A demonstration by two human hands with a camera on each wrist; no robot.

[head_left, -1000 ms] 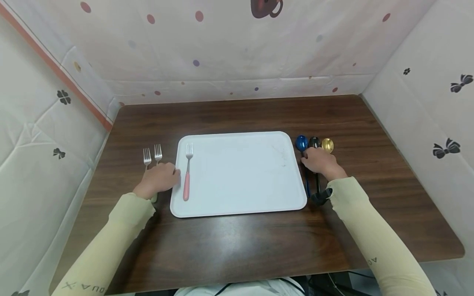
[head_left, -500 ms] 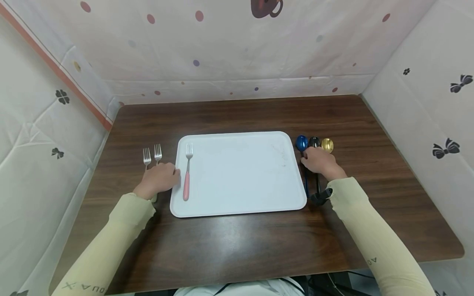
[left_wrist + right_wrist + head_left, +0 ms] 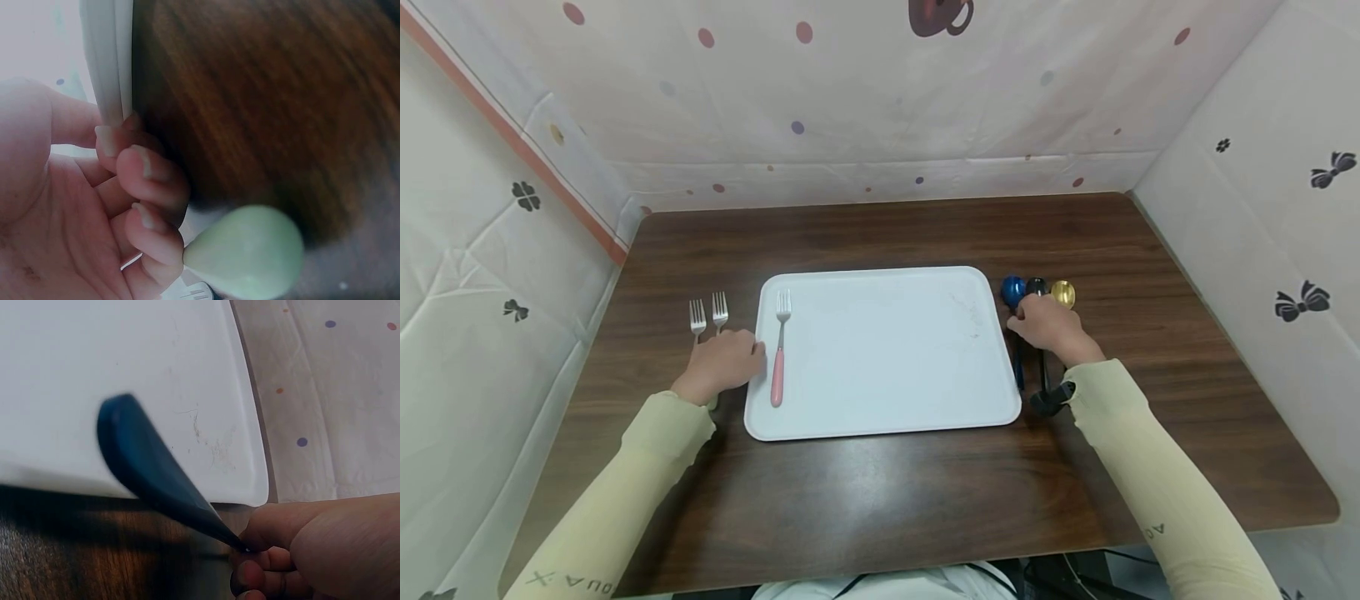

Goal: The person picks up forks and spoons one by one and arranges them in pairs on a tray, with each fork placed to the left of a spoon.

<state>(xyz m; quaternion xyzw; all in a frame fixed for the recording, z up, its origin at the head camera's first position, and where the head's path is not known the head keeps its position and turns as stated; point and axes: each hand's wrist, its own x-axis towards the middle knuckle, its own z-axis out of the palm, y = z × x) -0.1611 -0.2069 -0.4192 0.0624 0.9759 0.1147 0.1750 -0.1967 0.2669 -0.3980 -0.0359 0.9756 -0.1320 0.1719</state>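
A white tray (image 3: 887,350) lies mid-table with a pink-handled fork (image 3: 778,377) on its left side. My left hand (image 3: 722,365) holds the tray's left rim, thumb on the inner side and curled fingers outside. Under that hand lies a second fork (image 3: 720,307), its pale green handle (image 3: 253,253) showing past the fingers in the left wrist view. Another fork (image 3: 697,315) lies just left, its handle hidden. At the tray's right side my right hand (image 3: 1048,323) pinches a blue spoon (image 3: 1012,290). The spoon's handle (image 3: 150,462) tilts up in the right wrist view.
A black spoon (image 3: 1036,286) and a gold spoon (image 3: 1063,292) lie beside the blue one, partly under my right hand. The brown wooden table (image 3: 865,500) extends around the tray. Patterned white sheets (image 3: 880,108) stand behind and at both sides.
The blue spoon's bowl has shifted slightly right and toward me, and its handle end has moved a little. My right hand has shifted slightly with it. The left hand has not moved.
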